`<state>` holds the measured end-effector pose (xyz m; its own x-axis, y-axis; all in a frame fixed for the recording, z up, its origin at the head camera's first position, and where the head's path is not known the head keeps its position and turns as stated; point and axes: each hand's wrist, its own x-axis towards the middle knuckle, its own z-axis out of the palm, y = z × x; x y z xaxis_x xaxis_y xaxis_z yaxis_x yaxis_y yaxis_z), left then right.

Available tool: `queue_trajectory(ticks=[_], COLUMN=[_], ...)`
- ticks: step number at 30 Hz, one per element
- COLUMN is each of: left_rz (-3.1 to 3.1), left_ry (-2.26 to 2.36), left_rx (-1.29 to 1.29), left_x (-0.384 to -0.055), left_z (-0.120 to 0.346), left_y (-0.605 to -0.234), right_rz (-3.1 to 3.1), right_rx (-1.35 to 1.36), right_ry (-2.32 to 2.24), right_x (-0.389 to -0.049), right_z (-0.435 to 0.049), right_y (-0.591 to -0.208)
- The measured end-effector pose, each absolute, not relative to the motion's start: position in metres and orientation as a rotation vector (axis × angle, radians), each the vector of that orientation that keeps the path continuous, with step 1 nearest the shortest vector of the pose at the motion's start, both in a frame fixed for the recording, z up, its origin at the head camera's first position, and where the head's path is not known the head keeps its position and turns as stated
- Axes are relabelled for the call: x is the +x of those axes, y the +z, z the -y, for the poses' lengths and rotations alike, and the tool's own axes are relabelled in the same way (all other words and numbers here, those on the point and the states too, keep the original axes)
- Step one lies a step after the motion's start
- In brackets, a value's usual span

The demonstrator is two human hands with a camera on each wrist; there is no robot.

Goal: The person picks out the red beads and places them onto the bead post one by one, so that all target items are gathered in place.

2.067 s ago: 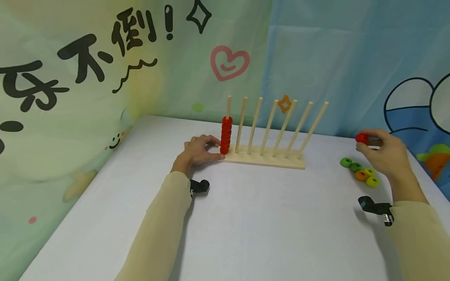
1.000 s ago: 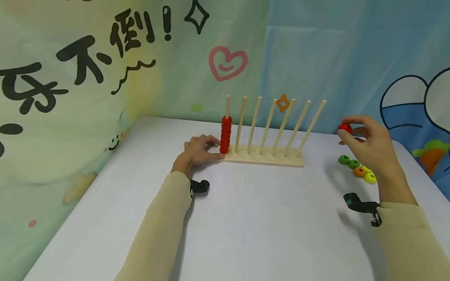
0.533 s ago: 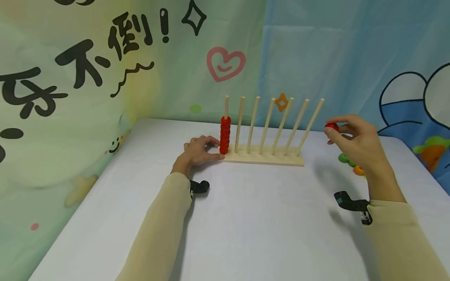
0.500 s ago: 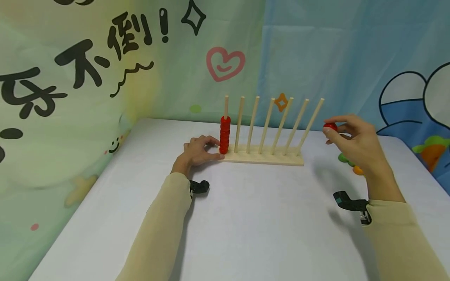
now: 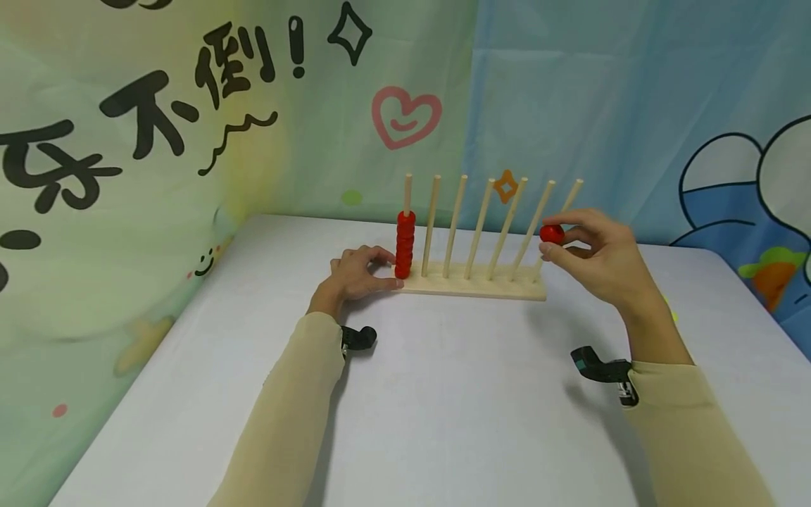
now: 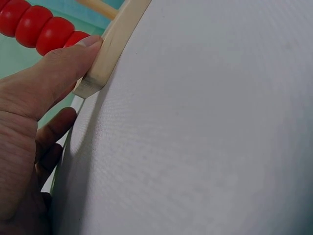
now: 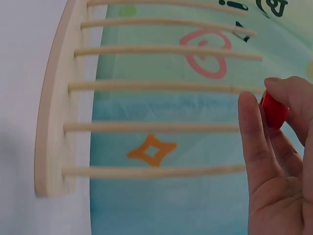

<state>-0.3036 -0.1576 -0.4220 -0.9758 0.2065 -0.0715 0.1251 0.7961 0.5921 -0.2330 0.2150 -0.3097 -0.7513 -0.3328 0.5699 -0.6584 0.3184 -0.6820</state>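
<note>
A wooden peg rack [image 5: 475, 286] with several upright pegs stands toward the back of the table. Its leftmost peg carries a stack of red beads [image 5: 405, 245], and the other pegs are bare. My left hand [image 5: 360, 273] grips the left end of the rack's base, thumb [image 6: 66, 68] on the edge beside the lowest bead; some fingers are hidden behind. Between thumb and fingers my right hand [image 5: 602, 255] pinches a single red bead [image 5: 552, 234]. In the head view this bead overlaps the rightmost peg, below its tip.
A sliver of yellow bead [image 5: 670, 308] shows behind the right wrist, which hides the other loose beads. A printed cloth backdrop [image 5: 570, 91] hangs behind the white table [image 5: 456, 394]. Each wrist wears a small black camera [image 5: 598, 366].
My right hand has carried the red bead leftward from beside the loose beads to the rack's right end, covering most of those beads. My left hand stays on the base.
</note>
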Motion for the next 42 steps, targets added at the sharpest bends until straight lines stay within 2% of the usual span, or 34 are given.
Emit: queue_trajectory(ticks=[17,31,42], left_rz=[-2.849,-2.846,-2.850], left_ry=[0.930,0.924,0.917], left_rx=[0.276,0.270,0.272], left_x=[-0.303,-0.303,-0.303], left_z=[0.157,0.158,0.158], left_y=[-0.417,-0.420,-0.418], right_rz=[2.301,2.134,2.010], right_rx=[0.954,1.082,1.075], right_ry=[1.412,1.506,1.494], right_x=[-0.230,-0.240,-0.241], right_z=[-0.157,-0.117,-0.085], right_y=[-0.297,-0.288,-0.278])
